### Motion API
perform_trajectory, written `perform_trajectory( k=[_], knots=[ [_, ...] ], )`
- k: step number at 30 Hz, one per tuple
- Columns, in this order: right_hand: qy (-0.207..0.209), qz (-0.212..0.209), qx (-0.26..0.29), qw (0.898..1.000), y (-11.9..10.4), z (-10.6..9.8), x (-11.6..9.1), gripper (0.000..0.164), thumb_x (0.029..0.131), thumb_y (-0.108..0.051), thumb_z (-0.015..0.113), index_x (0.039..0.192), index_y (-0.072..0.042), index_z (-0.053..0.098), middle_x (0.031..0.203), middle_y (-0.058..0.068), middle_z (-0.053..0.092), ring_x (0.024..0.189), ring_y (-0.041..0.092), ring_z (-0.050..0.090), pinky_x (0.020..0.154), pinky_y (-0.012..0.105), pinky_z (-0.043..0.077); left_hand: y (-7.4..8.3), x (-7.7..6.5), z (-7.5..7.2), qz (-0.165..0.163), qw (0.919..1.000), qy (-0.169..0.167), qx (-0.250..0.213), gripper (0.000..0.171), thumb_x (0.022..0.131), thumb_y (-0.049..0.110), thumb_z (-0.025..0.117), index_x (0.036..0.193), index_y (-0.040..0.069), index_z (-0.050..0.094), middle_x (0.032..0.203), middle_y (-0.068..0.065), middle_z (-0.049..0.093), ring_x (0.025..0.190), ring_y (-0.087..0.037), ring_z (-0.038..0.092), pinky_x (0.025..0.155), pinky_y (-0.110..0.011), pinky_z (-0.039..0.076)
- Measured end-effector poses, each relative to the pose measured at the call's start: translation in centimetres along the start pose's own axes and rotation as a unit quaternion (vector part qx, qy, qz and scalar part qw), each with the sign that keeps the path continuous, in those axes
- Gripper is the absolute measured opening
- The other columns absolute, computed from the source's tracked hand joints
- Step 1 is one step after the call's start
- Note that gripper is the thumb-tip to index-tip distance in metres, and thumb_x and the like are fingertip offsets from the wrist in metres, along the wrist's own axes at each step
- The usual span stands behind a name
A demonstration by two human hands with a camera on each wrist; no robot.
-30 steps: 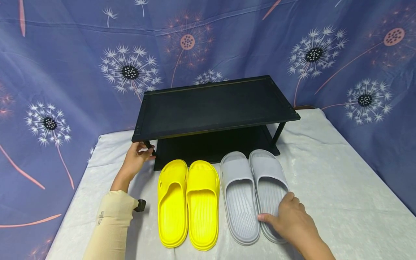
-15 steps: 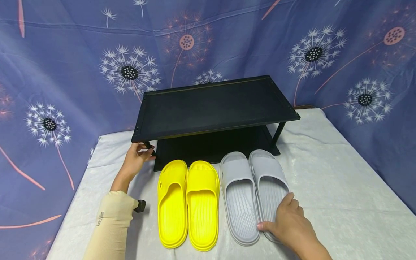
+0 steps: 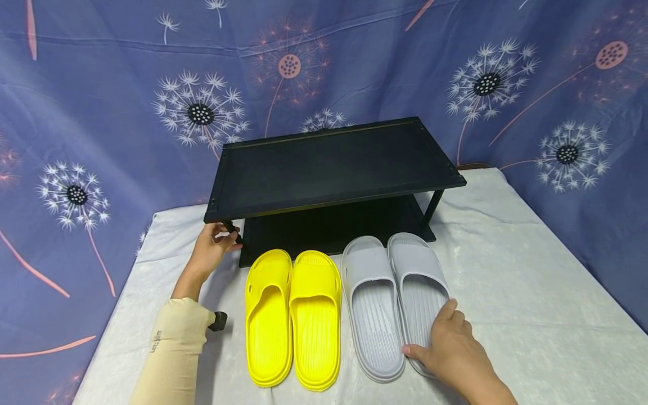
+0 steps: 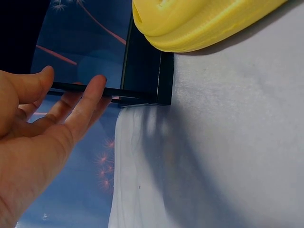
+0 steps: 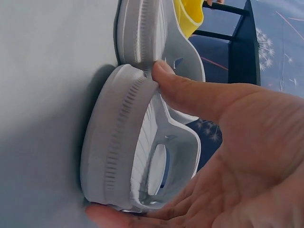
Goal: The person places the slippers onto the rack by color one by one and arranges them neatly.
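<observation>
A black two-tier shoe rack (image 3: 334,169) stands at the back of the table. My left hand (image 3: 208,250) holds its front left post, thumb on one side and fingers on the other; the left wrist view shows the fingers (image 4: 81,114) around the thin bar. In front of the rack lie two grey slippers (image 3: 373,320), toes toward it. My right hand (image 3: 458,351) grips the heel end of the right-hand grey slipper (image 5: 116,147). The thumb lies between the two heels, and the other fingers are on the outer side, partly hidden.
A pair of yellow slippers (image 3: 269,337) lies left of the grey pair, toes at the rack's lower shelf (image 3: 329,228). White cloth (image 3: 526,292) covers the table. A blue dandelion-print curtain (image 3: 354,67) hangs behind and at both sides.
My right hand has shifted slightly left, covering more of the grey slipper's heel. The left hand, rack and slippers stay in place.
</observation>
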State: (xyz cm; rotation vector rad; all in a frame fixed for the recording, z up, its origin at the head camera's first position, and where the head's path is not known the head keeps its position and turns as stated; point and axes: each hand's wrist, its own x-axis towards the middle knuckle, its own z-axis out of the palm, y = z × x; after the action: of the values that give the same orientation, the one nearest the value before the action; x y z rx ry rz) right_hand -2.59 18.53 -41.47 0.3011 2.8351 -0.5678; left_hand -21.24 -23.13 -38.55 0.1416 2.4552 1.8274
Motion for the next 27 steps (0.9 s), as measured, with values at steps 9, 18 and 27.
perform_trajectory(
  k=[9, 18, 27],
  knots=[
    [0.028, 0.012, 0.013, 0.999, 0.7, -0.8, 0.0, 0.111, 0.060, -0.046, 0.087, 0.119, 0.023, 0.024, 0.104, 0.041, 0.046, 0.096, 0.049, 0.051, 0.061, 0.060, 0.050, -2.2, 1.1, -0.5, 0.006, 1.0000, 0.002, -0.004, 0.048, 0.097, -0.004, 0.049, 0.140, 0.008, 0.030, 0.123, -0.029, 0.040, 0.114, -0.045, 0.047, 0.090, -0.058, 0.051],
    [0.025, 0.010, 0.015, 1.000, 1.5, -1.6, 0.5, 0.114, 0.062, -0.045, 0.082, 0.127, 0.025, 0.020, 0.113, 0.044, 0.045, 0.103, 0.054, 0.049, 0.070, 0.063, 0.048, -2.7, 1.1, -0.4, 0.011, 0.9999, 0.005, 0.003, 0.050, 0.097, -0.002, 0.050, 0.141, 0.011, 0.030, 0.123, -0.028, 0.040, 0.114, -0.044, 0.046, 0.089, -0.057, 0.052],
    [0.040, -0.002, 0.034, 0.999, 1.9, -2.1, 0.3, 0.112, 0.064, -0.039, 0.080, 0.133, 0.023, 0.017, 0.117, 0.044, 0.044, 0.103, 0.055, 0.048, 0.078, 0.064, 0.046, -2.8, 1.2, -0.4, 0.012, 0.9999, 0.010, 0.006, 0.047, 0.097, -0.004, 0.049, 0.139, 0.008, 0.031, 0.121, -0.029, 0.040, 0.112, -0.044, 0.048, 0.090, -0.057, 0.051]
  ],
)
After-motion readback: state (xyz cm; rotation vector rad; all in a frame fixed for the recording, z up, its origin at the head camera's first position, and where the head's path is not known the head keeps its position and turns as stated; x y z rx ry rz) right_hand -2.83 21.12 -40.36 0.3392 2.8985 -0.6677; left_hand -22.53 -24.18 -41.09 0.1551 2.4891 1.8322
